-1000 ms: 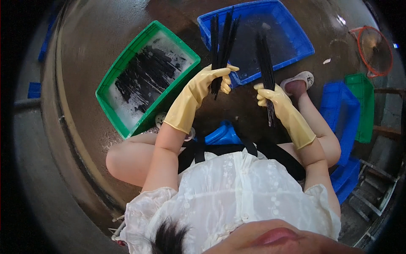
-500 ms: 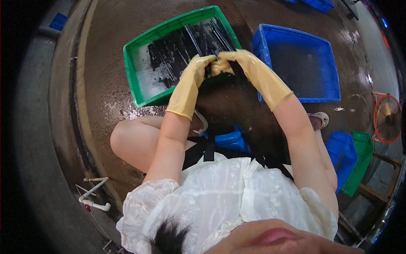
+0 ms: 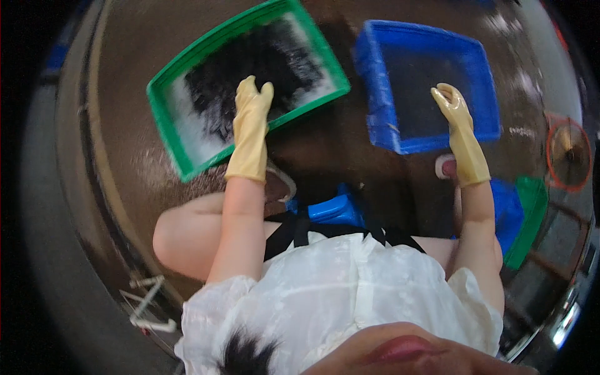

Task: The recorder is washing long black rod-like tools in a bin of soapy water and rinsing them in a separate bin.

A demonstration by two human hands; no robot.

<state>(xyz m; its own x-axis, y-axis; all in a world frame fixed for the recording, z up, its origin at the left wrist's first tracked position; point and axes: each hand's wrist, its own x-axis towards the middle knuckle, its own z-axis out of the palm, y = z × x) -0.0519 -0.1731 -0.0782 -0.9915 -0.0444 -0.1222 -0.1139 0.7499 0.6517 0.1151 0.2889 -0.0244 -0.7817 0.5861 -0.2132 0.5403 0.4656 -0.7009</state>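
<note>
Both my hands wear pale yellow rubber gloves. My left hand (image 3: 252,103) hangs over the near side of a green tub (image 3: 164,115), its thumb and fingers apart and nothing visible in them. Inside that tub lies a mass of thin black sticks (image 3: 250,78), blurred here, among whitish foam or water. My right hand (image 3: 451,101) is above a blue tub (image 3: 381,106) on the right, wet and slightly curled, with fingers apart and nothing seen in it. The dark contents of the blue tub cannot be made out.
A blue plastic seat (image 3: 337,209) shows between my legs. To the right lean a blue bin (image 3: 506,212) and a green bin (image 3: 528,219), near an orange-rimmed fan (image 3: 570,155). White pipes (image 3: 150,306) stand at the lower left. The brown floor (image 3: 125,94) looks wet.
My hands were together at the green tub's near right side with dark sticks between them. They have parted: left stays over the green tub, right has swung over the blue tub. The view has shifted.
</note>
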